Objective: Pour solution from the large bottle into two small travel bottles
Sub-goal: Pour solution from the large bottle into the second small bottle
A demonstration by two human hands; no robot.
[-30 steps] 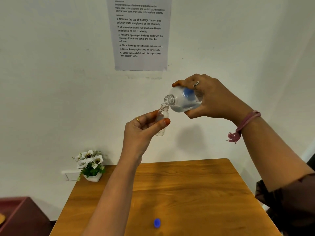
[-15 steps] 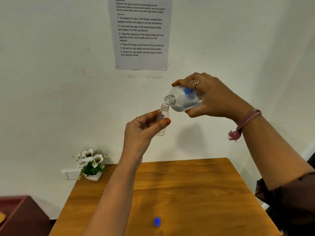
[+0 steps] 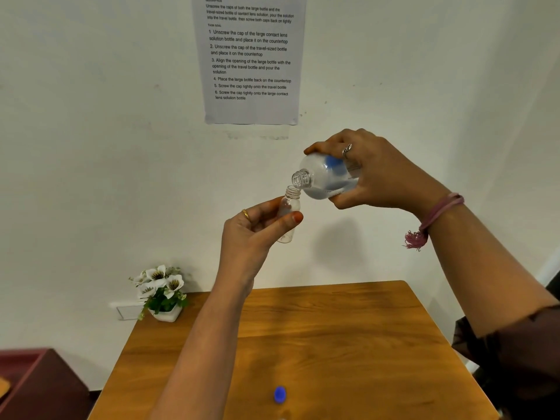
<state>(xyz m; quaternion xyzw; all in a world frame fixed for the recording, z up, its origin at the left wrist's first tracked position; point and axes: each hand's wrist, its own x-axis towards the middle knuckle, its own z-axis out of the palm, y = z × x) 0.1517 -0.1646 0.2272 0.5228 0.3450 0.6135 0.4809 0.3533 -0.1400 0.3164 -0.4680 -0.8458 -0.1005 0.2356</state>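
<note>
My right hand [image 3: 381, 174] grips the large clear bottle [image 3: 325, 178], which is uncapped and tipped to the left with liquid in its lower side. Its open neck sits just above and to the right of the small travel bottle's mouth. My left hand [image 3: 251, 231] pinches the small clear travel bottle [image 3: 289, 209] upright between thumb and fingers, high above the wooden table [image 3: 348, 344]. The small bottle is uncapped and looks nearly empty. A blue cap [image 3: 280, 394] lies on the table near the front edge. No second travel bottle is in view.
A small white pot of white flowers [image 3: 162, 294] stands at the table's back left corner. A printed instruction sheet [image 3: 251, 59] hangs on the wall. A dark red box [image 3: 39, 380] sits left of the table.
Both hands and bottles have stayed almost as they were; the large bottle's neck has tipped down a little closer to the small bottle's mouth.
</note>
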